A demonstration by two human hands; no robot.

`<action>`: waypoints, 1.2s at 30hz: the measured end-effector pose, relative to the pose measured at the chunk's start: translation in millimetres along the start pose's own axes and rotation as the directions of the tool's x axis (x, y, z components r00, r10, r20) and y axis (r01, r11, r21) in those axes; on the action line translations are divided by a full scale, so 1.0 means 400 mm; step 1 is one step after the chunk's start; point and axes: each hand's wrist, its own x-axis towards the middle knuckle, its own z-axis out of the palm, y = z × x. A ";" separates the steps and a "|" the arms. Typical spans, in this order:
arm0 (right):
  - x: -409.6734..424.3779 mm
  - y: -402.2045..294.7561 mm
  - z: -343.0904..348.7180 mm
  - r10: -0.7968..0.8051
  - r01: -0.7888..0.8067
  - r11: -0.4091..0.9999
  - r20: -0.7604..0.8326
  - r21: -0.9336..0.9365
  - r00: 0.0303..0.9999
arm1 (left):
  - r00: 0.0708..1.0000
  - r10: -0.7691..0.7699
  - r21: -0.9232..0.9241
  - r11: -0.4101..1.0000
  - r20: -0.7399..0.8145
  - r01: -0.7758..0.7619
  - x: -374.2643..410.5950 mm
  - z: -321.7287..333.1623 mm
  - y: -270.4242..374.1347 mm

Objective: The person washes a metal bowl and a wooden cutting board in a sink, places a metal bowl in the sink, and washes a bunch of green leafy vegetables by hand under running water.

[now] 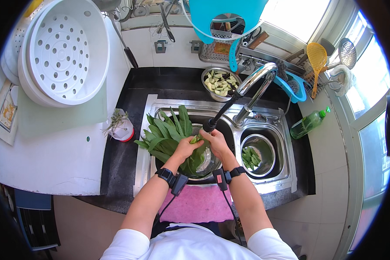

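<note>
My left hand (184,149) pinches the pale stem end of a leafy green stalk (200,152) over the left sink basin. Close beside it, my right hand (217,143) has its fingers on the same stalk, right under the black spray head (210,124) of the faucet. A large bunch of long green leaves (164,131) fills the left side of that basin and overhangs its rim. Beneath my hands is a shiny metal bowl (209,164), partly hidden by leaves. In the right basin, torn green leaves (250,158) lie inside a round steel pot (272,159).
The chrome faucet (258,84) arches over from behind. A steel bowl of cut eggplant (219,83) stands at the back. Right of the sink is a green pump bottle (308,123); left are a red-lidded jar (120,126) and white perforated baskets (70,55). A pink cloth (196,204) hangs in front.
</note>
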 end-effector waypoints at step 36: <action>0.010 0.059 -0.027 -0.056 0.287 0.847 -0.462 0.448 0.885 | 0.990 -0.026 -0.034 0.999 -0.137 0.022 0.052 -0.035 0.009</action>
